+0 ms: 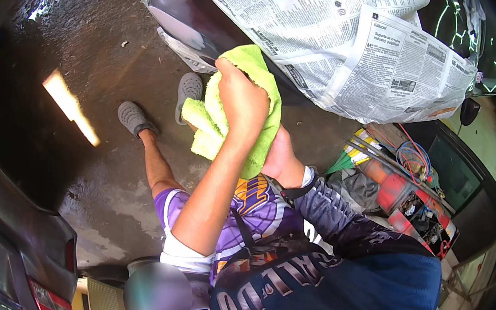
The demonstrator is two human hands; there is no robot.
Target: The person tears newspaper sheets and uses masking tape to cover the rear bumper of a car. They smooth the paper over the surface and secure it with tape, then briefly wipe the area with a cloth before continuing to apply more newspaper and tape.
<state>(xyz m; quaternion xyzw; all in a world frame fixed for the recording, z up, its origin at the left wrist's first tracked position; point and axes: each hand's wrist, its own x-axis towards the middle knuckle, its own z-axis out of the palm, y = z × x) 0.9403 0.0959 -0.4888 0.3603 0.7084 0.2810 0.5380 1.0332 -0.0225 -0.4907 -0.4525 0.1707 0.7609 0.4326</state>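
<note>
Cloth comes first in the head view: a lime-green microfibre cloth (210,122) is held up against the dark glossy car panel (194,19), just below the taped newspaper sheets (363,35) that seem to mask the bodywork. A co-worker's hand (242,100), on a bare arm, is closed over the cloth from the front, probably to press it flat. Our right hand (281,160), in a dark printed sleeve, reaches in from beneath; its fingers vanish behind the cloth, so we cannot tell whether they are together or apart. Our left hand is out of sight. The wet concrete floor (95,68) lies below.
</note>
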